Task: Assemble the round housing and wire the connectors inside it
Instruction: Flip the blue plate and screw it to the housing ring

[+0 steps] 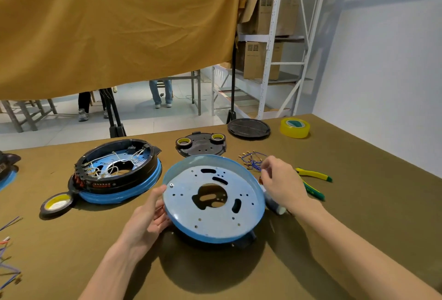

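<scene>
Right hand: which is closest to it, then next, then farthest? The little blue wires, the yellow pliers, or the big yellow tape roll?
From the right hand:
1. Blue wires, right at its fingertips.
2. Yellow pliers, on the table just beyond the hand.
3. Yellow tape roll, far back by the table's edge.

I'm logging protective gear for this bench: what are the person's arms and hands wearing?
Nothing shows on them. The left hand and right hand are bare, with no gloves, rings or watch visible. Both forearms are uncovered up to the frame edge; no sleeves come into view.
</scene>
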Available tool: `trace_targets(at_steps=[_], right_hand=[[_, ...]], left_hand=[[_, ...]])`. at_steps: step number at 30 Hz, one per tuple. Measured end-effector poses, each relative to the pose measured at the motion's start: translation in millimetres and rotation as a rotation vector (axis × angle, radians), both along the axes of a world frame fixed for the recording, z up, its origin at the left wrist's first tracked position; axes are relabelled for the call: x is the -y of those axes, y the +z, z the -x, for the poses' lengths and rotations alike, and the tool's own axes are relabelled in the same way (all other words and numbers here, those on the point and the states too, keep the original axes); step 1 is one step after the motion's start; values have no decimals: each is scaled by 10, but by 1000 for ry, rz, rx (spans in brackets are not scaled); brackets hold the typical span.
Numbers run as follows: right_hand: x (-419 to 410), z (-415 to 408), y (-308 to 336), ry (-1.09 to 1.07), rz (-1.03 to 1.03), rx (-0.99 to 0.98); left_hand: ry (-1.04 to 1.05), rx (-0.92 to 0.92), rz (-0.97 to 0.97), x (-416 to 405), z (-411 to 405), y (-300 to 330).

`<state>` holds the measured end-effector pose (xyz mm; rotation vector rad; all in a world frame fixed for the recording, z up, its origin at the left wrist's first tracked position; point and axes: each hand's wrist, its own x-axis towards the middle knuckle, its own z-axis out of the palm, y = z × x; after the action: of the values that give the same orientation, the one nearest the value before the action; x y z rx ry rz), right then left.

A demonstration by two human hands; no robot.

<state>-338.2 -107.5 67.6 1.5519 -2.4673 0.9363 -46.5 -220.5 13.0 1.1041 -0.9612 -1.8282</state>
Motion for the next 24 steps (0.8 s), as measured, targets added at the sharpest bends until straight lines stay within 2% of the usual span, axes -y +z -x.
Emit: trace_targets(at_steps=[2,4,8,12,16,20,22,24], right_hand=[[-83,133,-120,-85,-221,-54],[-143,183,-242,-82,-397,-109],[-196,118,-428,-101,-526,-213],[-220,67,-458,-152,-377,-282],[-280,27,-217,-213,-23,1],[-316,-98,101,-67,324,334],[-309,-194,214,12,367,439],[-282,-273,263,87,304,449]], left_hand=[[21,-14,-29,17,-19,-5],[23,-28,-44,30,-29,-16],[8,-46,-49,47,-48,-31],[-46,-37,-18,40,-56,-38],[-85,-9,46,32,-43,-50],[-99,1,65,0,-10,-49],[-107,8,68,-4,1,-45],[-108,13,65,-5,7,-44]])
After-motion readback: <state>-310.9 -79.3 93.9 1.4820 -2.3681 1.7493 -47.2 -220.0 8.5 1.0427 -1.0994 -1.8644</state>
